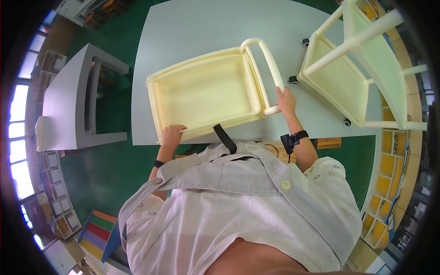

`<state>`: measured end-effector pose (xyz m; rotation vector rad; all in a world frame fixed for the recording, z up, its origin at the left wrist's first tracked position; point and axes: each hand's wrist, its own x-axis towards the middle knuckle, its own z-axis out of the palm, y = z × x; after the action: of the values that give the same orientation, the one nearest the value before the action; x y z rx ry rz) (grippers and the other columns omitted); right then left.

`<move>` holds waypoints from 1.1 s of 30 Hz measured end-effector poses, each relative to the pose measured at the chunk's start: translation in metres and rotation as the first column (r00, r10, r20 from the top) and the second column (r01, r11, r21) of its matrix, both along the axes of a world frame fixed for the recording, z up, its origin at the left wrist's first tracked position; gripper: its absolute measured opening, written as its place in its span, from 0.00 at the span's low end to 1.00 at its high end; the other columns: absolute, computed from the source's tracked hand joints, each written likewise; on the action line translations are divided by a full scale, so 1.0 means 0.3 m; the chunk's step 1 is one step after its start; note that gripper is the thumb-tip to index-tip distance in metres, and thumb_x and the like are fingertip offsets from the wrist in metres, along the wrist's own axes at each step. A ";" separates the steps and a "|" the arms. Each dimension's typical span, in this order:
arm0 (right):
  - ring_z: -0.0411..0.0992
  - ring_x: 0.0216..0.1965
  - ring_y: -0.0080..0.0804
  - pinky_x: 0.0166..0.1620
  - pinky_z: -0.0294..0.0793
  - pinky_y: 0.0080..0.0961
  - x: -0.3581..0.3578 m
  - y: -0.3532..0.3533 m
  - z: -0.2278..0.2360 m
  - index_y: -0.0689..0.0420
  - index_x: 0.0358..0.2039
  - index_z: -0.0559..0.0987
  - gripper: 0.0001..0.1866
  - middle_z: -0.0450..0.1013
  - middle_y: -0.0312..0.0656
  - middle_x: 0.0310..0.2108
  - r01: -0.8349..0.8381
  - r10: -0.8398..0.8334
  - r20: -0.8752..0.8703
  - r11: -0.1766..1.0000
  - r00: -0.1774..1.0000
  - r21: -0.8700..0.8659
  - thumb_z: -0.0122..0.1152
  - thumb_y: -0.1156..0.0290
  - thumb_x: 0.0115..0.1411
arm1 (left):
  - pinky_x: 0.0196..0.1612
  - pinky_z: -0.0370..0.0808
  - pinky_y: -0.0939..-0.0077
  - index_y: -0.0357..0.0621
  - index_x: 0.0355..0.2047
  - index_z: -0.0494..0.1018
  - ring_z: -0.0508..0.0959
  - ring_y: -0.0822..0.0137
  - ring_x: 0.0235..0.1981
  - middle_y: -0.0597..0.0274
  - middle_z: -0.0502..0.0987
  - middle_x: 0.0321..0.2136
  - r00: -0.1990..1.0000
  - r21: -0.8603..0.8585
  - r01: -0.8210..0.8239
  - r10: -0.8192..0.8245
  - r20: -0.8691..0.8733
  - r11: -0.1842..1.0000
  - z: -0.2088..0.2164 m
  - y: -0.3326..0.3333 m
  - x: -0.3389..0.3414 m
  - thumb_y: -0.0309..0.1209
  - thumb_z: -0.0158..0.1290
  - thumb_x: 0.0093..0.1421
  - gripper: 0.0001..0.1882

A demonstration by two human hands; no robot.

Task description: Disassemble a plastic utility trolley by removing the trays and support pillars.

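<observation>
A cream plastic trolley tray [204, 91] with raised walls rests on the pale table right in front of me, its inside bare. A bent white tube handle [266, 57] is joined to its right end. My right hand [286, 101] is wrapped round the lower part of that handle, near the corner. At the tray's near left corner, my left hand [172, 135] grips the rim, thumb and fingers over the edge. Farther right, a cream trolley frame [337, 73] with shelves, tube posts and black casters stands or lies on the same table; neither hand touches it.
The pale table [183, 27] ends close to my body. Another white table [68, 101] stands to the left on the green floor [96, 178]. Yellow-backed shelving [382, 183] lines the right side, and a striped coloured rack [98, 231] sits at lower left.
</observation>
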<state>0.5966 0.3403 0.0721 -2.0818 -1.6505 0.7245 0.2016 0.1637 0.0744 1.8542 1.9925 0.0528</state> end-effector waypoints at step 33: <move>0.64 0.16 0.38 0.34 0.64 0.27 -0.043 -0.032 0.118 0.54 0.09 0.74 0.25 0.67 0.40 0.10 -0.980 0.894 0.420 0.195 0.157 -0.049 0.52 0.43 0.44 | 0.58 0.50 0.69 0.56 0.56 0.52 0.51 0.69 0.58 0.72 0.52 0.57 0.797 0.324 0.550 -0.599 0.070 0.770 -0.201 0.196 0.496 0.35 0.48 0.52 0.30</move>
<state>0.5838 0.3308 0.1075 -0.6907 -3.1168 0.3543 0.3505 0.2224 0.0142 2.4851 1.2703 0.3260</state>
